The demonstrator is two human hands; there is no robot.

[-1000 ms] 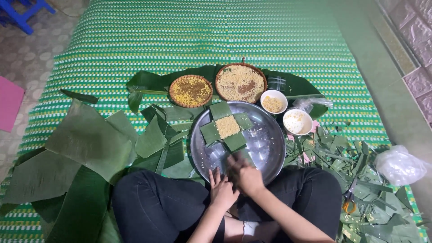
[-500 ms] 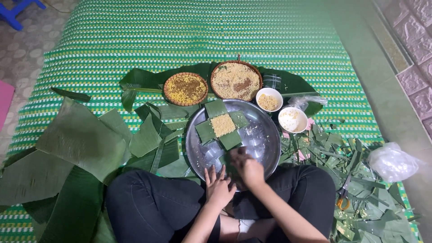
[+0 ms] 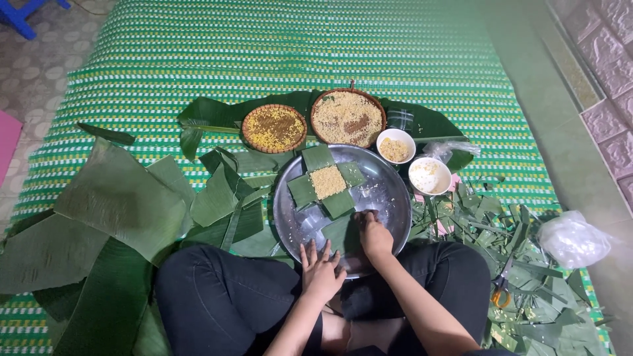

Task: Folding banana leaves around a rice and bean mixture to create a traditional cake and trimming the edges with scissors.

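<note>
Two hands at a round metal tray (image 3: pixel 389 198): right hand (image 3: pixel 374 236) presses a green leaf piece (image 3: pixel 343 234) flat (fingers closed over it); left hand (image 3: pixel 321 270), fingers spread and empty, rests at the tray's near rim beside the leaf.

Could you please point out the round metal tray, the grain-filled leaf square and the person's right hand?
round metal tray (image 3: pixel 389 191): head view, bare right side.
grain-filled leaf square (image 3: pixel 328 181): head view, grain centre.
right hand (image 3: pixel 374 236): head view, back of hand.
</note>
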